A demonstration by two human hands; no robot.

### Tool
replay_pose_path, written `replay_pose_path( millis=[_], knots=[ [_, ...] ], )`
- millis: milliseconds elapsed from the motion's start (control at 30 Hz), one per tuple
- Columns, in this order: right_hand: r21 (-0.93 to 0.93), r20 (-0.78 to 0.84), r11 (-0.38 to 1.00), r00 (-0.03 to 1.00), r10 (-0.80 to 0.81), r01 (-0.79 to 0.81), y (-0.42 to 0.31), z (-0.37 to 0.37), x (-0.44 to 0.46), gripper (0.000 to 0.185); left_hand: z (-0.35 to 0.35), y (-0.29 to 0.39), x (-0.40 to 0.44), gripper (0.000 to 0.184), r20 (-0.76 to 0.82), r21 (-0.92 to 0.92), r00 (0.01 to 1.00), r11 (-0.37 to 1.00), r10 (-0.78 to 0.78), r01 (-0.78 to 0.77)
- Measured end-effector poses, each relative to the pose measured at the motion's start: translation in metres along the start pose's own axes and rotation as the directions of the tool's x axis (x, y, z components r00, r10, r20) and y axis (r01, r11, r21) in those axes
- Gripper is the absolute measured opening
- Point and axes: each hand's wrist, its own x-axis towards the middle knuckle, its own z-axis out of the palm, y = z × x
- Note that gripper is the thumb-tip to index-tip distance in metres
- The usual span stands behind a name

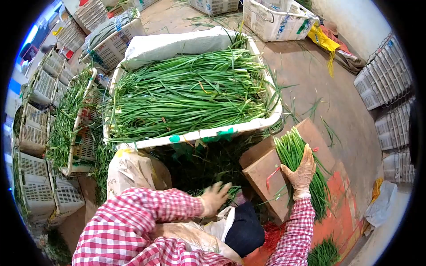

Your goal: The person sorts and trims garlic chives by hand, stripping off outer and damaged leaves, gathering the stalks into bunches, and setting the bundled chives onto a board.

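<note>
My right hand (pixel 301 174), in a thin glove, grips a bunch of garlic chives (pixel 290 144) on a brown cardboard box (pixel 262 170), thumb on one side and fingers on the other. A red tie (pixel 271 178) hangs over the box beside the bunch. My left hand (pixel 216 198), slightly blurred, is held over my lap with its fingers apart and nothing visible in them. In front of me stands a white plastic crate (pixel 199 138) filled with loose garlic chives (pixel 191 88) lying crosswise.
White crates (pixel 277 22) stand at the back, and stacked crates (pixel 386 73) line the right wall. To the left, another crate (pixel 80 128) overflows with greens. More chives (pixel 324 253) lie at the lower right beside red strings (pixel 273 235). A white sack (pixel 133 173) stands near my left arm.
</note>
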Motion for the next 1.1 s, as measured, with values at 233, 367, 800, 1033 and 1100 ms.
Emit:
replay_pose_path(
  millis=[233,367,800,1033,1100],
  knots=[
    [-0.010,-0.078,1.000,0.997,0.002,-0.003,-0.008,0.000,-0.003,0.107,-0.123,-0.118,0.001,0.042,-0.658,-0.572,0.723,0.766,-0.213,-0.295],
    [0.017,-0.082,1.000,0.997,0.003,-0.002,-0.008,0.000,-0.003,0.107,-0.138,-0.211,0.063,0.065,-0.798,-0.124,0.598,0.991,-0.074,-0.044],
    [0.023,-0.082,1.000,0.997,0.011,-0.009,-0.013,-0.004,-0.001,0.102,-0.131,-0.198,0.087,0.123,-0.419,0.091,0.838,0.902,-0.351,0.423],
    [0.003,-0.079,1.000,0.997,0.004,-0.004,-0.015,-0.006,0.000,0.102,-0.113,-0.212,0.073,0.090,-0.547,-0.031,0.835,0.998,-0.063,0.055],
    [-0.003,-0.075,1.000,0.997,0.014,-0.014,-0.013,-0.003,-0.001,0.103,-0.118,-0.209,0.072,0.092,-0.478,-0.031,0.868,0.990,-0.133,0.134]
  ],
)
